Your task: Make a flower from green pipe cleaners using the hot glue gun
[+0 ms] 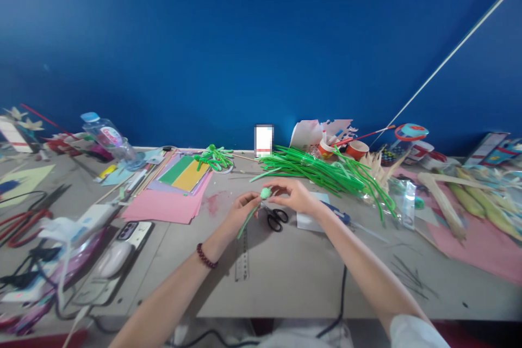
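In the middle of the view, my left hand [244,205] pinches a green pipe cleaner [246,224], its tail slanting down below the fingers. At its top sits a small, light green coiled ball [265,193]. My right hand [297,196] has its thumb and fingertips closed at the ball's right side. Black-handled scissors [277,219] lie on the table just under the hands, their blades partly hidden. Below my left hand is a clear ruler [242,261]. A heap of long green pipe cleaners [314,169] lies behind my right hand.
Pink paper sheets [163,204] and a bundle of bent green pipe cleaners [216,157] lie at left. Nearer are a phone [134,231] and cables. A water bottle [106,136] leans at the back left. Red paper cups [357,149] and corn husks [468,201] are at right.
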Demonstrator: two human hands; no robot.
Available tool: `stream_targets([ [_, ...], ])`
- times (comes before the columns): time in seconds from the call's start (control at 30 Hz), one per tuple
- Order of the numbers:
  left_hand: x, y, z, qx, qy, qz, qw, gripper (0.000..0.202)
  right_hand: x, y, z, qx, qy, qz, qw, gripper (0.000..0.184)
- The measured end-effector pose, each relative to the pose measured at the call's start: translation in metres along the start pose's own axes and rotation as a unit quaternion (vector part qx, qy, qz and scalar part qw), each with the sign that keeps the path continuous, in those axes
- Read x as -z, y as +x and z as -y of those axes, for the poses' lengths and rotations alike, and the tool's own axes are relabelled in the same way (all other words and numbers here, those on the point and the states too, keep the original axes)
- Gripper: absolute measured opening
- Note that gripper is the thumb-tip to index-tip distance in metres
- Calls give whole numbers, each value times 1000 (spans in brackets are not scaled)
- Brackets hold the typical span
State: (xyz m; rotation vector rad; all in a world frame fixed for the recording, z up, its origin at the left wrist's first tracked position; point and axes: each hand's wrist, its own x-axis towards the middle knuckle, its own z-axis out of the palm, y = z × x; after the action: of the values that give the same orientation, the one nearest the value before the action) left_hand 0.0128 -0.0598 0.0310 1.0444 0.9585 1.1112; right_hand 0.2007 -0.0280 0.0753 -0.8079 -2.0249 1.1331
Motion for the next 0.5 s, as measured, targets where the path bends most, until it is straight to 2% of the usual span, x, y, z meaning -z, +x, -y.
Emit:
stream_targets([
  [0.23, -3, -3, 3, -23, 47, 29, 998, 41, -6, -2, -4, 38, -82, -25, 996, 27],
  [0.5, 1, -2, 3, -27, 73, 15, 997, 42, 0, -1, 0, -8, 15, -12, 1000, 32],
])
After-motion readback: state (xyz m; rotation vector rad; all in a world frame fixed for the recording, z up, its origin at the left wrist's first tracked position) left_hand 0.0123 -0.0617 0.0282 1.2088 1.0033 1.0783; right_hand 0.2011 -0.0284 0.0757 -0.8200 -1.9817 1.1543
